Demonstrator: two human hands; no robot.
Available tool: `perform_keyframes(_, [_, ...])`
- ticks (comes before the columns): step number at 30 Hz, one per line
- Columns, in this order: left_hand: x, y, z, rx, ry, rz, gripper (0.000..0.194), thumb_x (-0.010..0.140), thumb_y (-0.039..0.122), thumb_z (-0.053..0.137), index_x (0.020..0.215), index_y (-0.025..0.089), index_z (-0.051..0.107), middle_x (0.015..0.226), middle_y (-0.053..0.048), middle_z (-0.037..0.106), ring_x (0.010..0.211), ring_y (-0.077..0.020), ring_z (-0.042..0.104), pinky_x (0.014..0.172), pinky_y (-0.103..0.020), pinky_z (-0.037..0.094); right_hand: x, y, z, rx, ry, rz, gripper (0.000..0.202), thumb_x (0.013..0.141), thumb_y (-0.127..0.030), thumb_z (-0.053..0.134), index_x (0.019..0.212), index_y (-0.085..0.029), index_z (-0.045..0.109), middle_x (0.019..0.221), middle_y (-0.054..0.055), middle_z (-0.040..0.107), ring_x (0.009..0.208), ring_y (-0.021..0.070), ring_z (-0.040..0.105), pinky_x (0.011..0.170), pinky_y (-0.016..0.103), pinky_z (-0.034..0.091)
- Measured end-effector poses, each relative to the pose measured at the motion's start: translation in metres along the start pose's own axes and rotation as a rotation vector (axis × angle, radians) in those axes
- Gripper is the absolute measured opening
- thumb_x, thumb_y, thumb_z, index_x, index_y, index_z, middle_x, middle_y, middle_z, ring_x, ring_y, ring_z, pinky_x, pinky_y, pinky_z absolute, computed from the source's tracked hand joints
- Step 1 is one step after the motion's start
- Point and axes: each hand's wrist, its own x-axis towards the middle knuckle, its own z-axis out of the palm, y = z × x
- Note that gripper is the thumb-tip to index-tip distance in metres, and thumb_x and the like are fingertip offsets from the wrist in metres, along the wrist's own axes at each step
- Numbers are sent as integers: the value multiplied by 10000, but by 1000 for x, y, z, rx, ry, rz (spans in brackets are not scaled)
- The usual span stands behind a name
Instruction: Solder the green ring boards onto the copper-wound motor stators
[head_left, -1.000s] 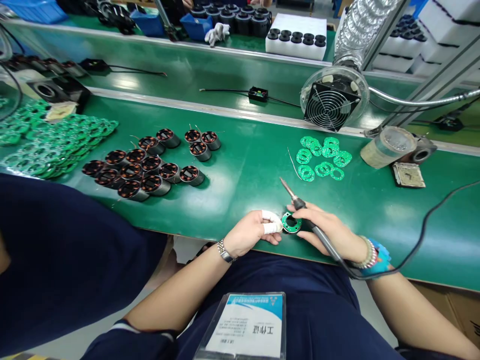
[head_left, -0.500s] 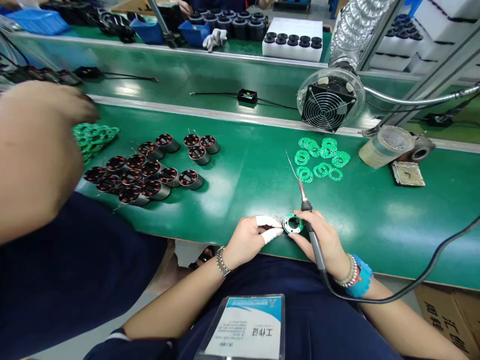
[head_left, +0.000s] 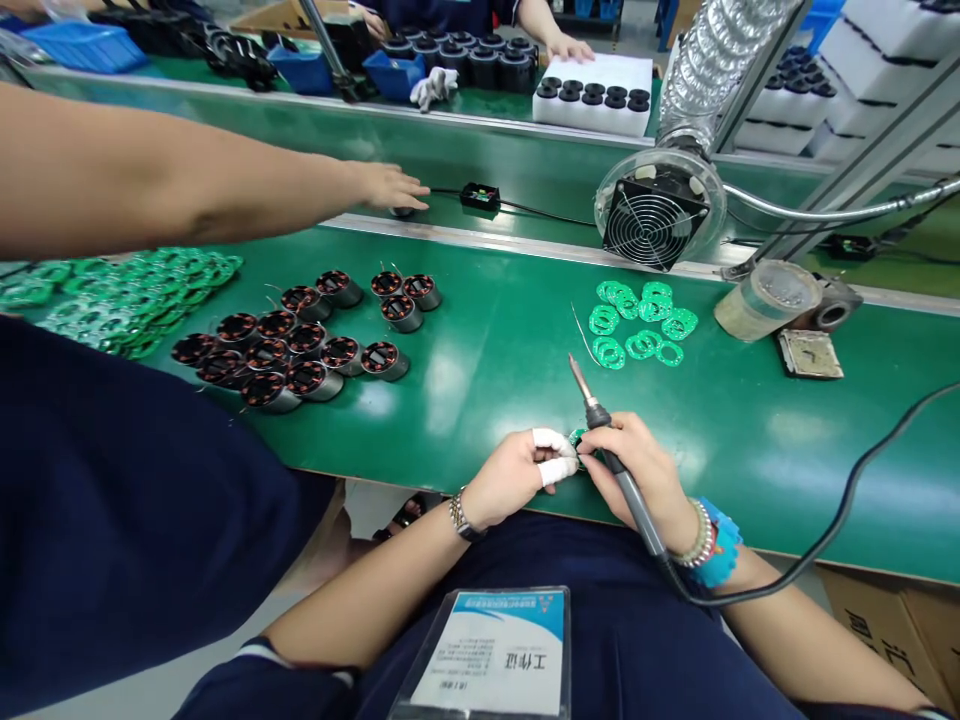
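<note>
My left hand (head_left: 521, 470), with white covers on thumb and forefinger, pinches the edge of a small part with a green ring board (head_left: 576, 437) near the table's front edge. My right hand (head_left: 643, 468) holds a soldering iron (head_left: 634, 500), its tip pointing up and away, and its fingertips touch the same part. Fingers hide most of that part. Beyond the iron's tip lie a thin wire (head_left: 581, 332) and several loose green ring boards (head_left: 643, 342). Several motor stators with copper windings (head_left: 306, 380) stand left of my hands.
A co-worker's arm (head_left: 247, 185) reaches over stacked green boards (head_left: 150, 295) at left. A fan (head_left: 651, 222) under a duct stands behind the rings. A cloudy cup (head_left: 766, 300) and a sponge tray (head_left: 810, 353) are at right. Across the bench, another person's hand (head_left: 568, 47) touches a white foam tray (head_left: 592, 98).
My fingers have closed in over the part, and the iron's tip has moved left. The co-worker's arm has stretched right toward the rail. Another person's hand has come onto the foam tray.
</note>
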Motion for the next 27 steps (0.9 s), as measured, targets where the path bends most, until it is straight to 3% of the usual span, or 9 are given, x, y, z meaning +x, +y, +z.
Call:
perform_keyframes(6, [-6,-7,-3,122,33,129,97,746,229,605,742,137,578,750,2,492,621,-85,483,541,-209,454,0,-1,10,16,4,-4,244,794,-52,495,994,-189,525,825,56,578,790,185,517,700,337,474])
perform_keyframes(11, [-6,-11,-5,21,-3,117,97,770,231,570,741,146,535,749,-2,508,661,-102,521,574,-226,489,-6,-1,11,45,-11,26,240,809,-65,480,1007,-192,530,801,46,582,773,176,515,691,331,477])
perform_keyframes(16, [-5,-15,-6,-13,26,33,107,755,225,575,793,143,518,724,-19,582,644,-111,578,594,-235,496,-10,-5,-11,62,56,78,191,801,-72,534,946,-186,584,798,47,603,754,164,536,660,305,470])
perform_keyframes(21, [-5,-19,-7,-6,56,44,118,745,241,589,787,149,528,695,-22,600,634,-118,587,585,-235,500,-17,-11,-36,141,14,22,319,762,-64,581,1068,-154,598,726,46,606,638,146,523,586,296,458])
perform_keyframes(27, [-4,-21,-7,6,68,45,131,747,260,588,795,148,539,706,-29,608,641,-130,598,570,-239,500,-21,-15,-42,196,-44,41,268,743,-41,550,970,-147,645,644,43,600,617,156,534,569,308,461])
